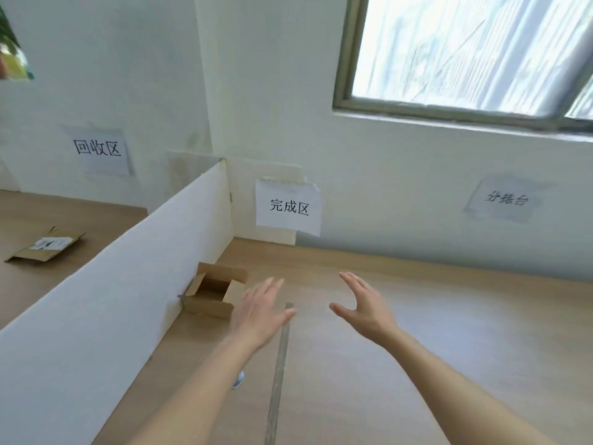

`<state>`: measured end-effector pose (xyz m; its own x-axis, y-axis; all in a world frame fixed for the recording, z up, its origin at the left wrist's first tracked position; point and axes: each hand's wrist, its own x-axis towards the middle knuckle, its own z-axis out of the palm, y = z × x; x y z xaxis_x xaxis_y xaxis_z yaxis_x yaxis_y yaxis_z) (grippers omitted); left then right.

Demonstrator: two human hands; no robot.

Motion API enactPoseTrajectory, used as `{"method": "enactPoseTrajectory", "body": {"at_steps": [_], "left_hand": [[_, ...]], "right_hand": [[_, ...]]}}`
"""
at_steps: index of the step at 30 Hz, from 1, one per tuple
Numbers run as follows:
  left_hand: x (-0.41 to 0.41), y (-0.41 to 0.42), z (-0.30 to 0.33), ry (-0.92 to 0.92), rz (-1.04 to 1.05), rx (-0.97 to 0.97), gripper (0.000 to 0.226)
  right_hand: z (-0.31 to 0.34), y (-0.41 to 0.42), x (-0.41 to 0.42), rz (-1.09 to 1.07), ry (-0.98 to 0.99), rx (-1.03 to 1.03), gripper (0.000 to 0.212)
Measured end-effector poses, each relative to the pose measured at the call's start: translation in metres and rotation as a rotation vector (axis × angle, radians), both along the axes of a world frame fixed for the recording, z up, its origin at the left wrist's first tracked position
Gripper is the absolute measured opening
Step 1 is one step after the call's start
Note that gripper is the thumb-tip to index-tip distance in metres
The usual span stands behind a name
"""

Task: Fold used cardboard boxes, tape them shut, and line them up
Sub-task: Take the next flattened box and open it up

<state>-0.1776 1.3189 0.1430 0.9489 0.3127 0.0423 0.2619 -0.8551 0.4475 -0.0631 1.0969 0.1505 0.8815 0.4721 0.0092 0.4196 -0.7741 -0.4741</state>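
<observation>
Hovering empty hands: left (pixel 260 311), right (pixel 364 305).

Place: I take it for a sorting workroom in an office.
Signs: paper zone labels (pixel 288 207) on the wall at 12 o'clock.
Surface: wooden desk (pixel 449 316), split by a white divider (pixel 128 284) at 9 o'clock.

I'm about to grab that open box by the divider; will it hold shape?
The open box looks empty, so probably light. Its flaps stand loose, so the walls may flex when squeezed. It likely slides easily on the smooth table.
</observation>
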Motion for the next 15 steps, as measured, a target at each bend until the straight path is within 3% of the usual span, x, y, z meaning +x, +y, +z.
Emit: {"method": "enactPoseTrajectory", "body": {"at_steps": [8, 15], "left_hand": [[-0.028, -0.277, 0.152, -0.237, -0.26, 0.097, 0.082], [-0.084, -0.543, 0.23, -0.337, -0.537, 0.057, 0.083]], "right_hand": [[0.153, -0.292, -0.107, -0.231, -0.231, -0.015, 0.082], [0.231, -0.579, -0.232, -0.531, -0.291, -0.193, 0.085]]}}
